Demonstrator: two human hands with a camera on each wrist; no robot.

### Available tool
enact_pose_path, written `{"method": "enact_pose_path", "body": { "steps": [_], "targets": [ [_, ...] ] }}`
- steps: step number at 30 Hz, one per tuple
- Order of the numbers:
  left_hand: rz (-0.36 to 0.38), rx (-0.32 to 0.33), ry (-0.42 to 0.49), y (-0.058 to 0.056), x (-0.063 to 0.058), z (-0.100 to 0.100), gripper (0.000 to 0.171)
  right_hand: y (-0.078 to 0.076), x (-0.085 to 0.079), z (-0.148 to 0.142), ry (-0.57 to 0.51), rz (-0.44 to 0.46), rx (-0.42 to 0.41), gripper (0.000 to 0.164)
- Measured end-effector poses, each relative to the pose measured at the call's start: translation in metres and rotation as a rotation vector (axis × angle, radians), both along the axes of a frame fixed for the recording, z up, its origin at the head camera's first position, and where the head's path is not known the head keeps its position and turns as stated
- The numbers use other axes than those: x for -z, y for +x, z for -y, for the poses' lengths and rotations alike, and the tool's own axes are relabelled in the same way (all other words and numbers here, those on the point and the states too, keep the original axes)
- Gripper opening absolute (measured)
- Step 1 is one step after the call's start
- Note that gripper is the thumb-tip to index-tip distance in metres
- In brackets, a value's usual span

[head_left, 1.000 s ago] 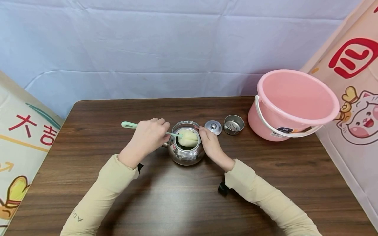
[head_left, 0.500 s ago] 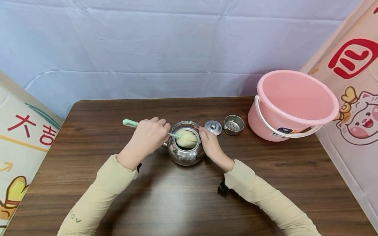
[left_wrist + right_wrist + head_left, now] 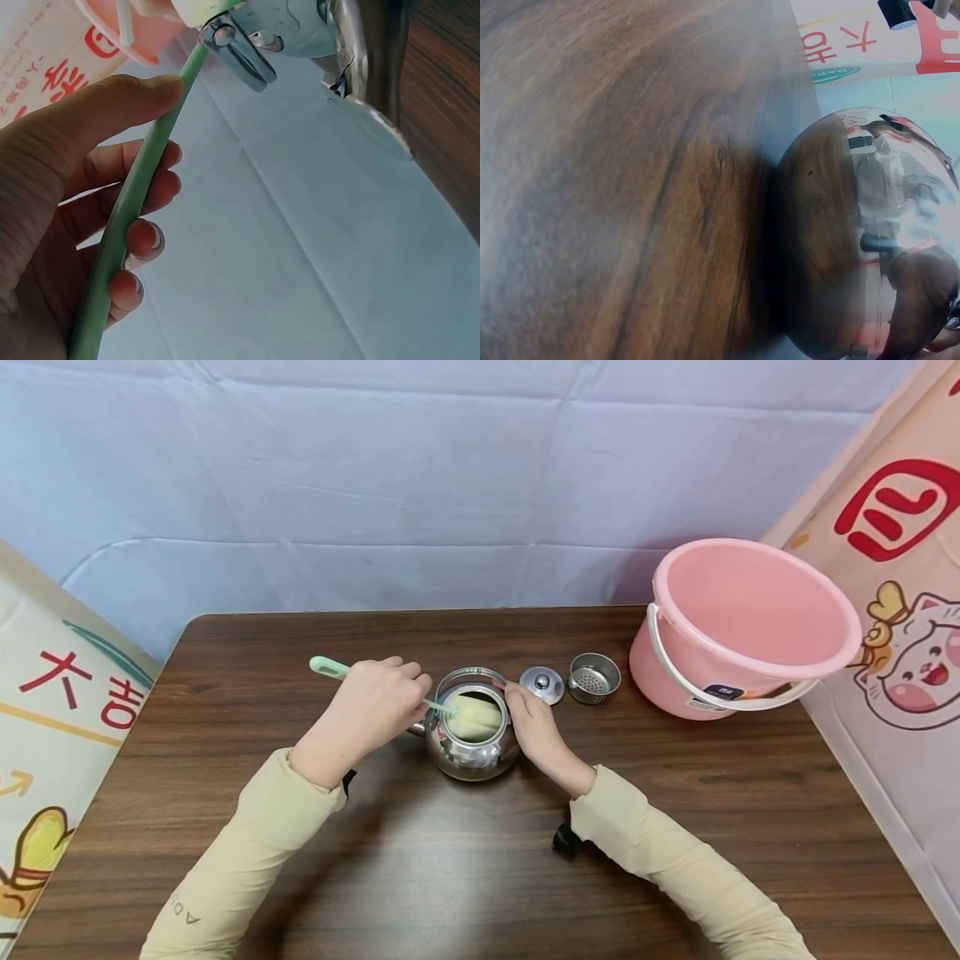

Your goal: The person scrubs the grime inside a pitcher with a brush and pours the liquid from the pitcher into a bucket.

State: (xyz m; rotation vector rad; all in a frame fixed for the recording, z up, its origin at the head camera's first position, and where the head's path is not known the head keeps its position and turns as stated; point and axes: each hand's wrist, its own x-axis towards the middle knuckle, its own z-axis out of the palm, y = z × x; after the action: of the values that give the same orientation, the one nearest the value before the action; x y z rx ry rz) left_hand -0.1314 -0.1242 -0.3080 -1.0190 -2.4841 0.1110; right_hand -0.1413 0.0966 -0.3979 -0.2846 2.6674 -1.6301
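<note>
A shiny steel teapot (image 3: 472,764) stands upright on the table without its lid, its arched handle raised. My left hand (image 3: 381,702) grips the pale green handle (image 3: 142,169) of a sponge brush, thumb along the top and fingers curled beneath. The brush's pale yellow sponge head (image 3: 474,718) sits inside the teapot's mouth. My right hand (image 3: 538,727) rests against the teapot's right side, fingers along the wall close to the handle's base. In the right wrist view the teapot's rounded side fills the lower right, and most of that hand is out of sight.
Just right of the teapot lie its steel lid (image 3: 542,685) with a round knob and a small perforated strainer cup (image 3: 594,677). A pink bucket (image 3: 712,685) with a white bail handle stands at the table's (image 3: 465,877) back right. Behind hangs a pale cloth.
The sponge head has shifted slightly left and toward the near rim inside the teapot, and the brush's handle end has tilted up a little. The right hand and teapot have stayed still.
</note>
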Motion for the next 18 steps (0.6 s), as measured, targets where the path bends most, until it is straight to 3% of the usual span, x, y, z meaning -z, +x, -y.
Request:
{"method": "enact_pose_path", "body": {
  "steps": [18],
  "targets": [
    [0.021,0.049,-0.019,0.002,-0.0044,-0.0071,0.024,0.0003,0.0001,0.0005,0.008,0.016,0.006,0.042]
  ]
}}
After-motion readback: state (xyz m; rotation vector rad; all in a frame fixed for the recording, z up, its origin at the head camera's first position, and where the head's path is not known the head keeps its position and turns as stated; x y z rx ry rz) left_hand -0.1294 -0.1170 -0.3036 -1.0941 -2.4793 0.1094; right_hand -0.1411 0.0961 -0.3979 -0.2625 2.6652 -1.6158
